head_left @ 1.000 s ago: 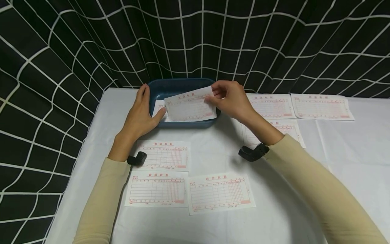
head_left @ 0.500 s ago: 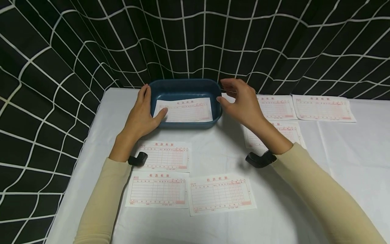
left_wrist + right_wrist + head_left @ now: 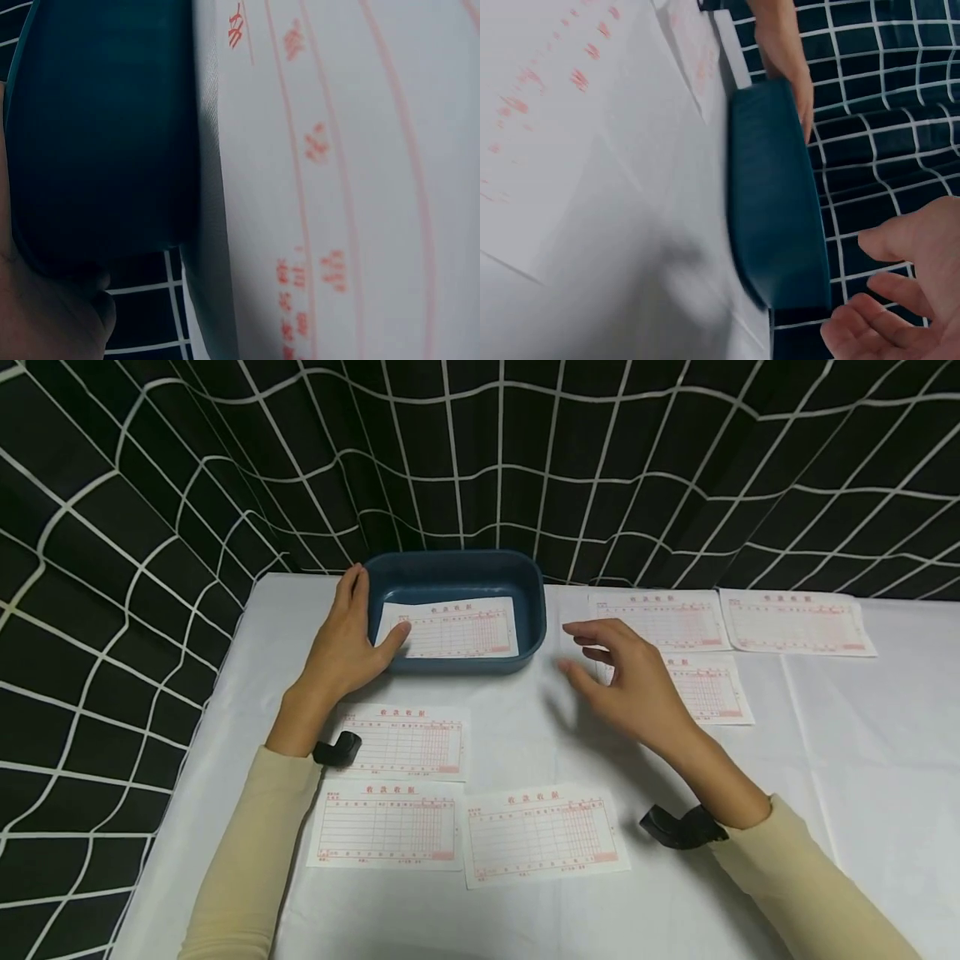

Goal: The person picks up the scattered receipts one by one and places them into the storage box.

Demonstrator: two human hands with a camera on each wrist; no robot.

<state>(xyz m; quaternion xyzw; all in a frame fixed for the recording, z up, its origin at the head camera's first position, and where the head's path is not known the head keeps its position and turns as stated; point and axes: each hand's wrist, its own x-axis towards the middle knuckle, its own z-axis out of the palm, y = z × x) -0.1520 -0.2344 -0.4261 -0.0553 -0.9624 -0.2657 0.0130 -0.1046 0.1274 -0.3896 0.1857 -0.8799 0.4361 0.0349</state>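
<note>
Receipt slip (image 3: pixel 453 628), white with red printing, is located inside the blue tray (image 3: pixel 457 667), printed side up, toward the front wall. Whether further slips are covered by it cannot be told. The tray is placed at the back of the white-clothed table (image 3: pixel 840 768), near the dark curtain (image 3: pixel 645 435) marked with a white grid.

The tray's left end is gripped by the left hand (image 3: pixel 345 639): the thumb is hooked over the front rim, and the fingers are laid along the outside. The right hand (image 3: pixel 633 681) is positioned to the right of the tray and apart from it. Its fingers are loosely bent, a gap is left between thumb and fingertips, and nothing is held. In the right wrist view, the same spread of thumb and fingers is shown.

Three front slips (image 3: pixel 546 837) are laid out on the cloth in front of the tray: two are set one below the other at the left, and one is placed beside the lower of these, slightly rotated. Three right-hand slips (image 3: pixel 798 625) are arranged at the right: two are aligned side by side along the back edge, and one is set below, partly hidden by the right hand. A black wrist mount (image 3: pixel 678 828) is worn at each beige sleeve (image 3: pixel 817 893).
</note>
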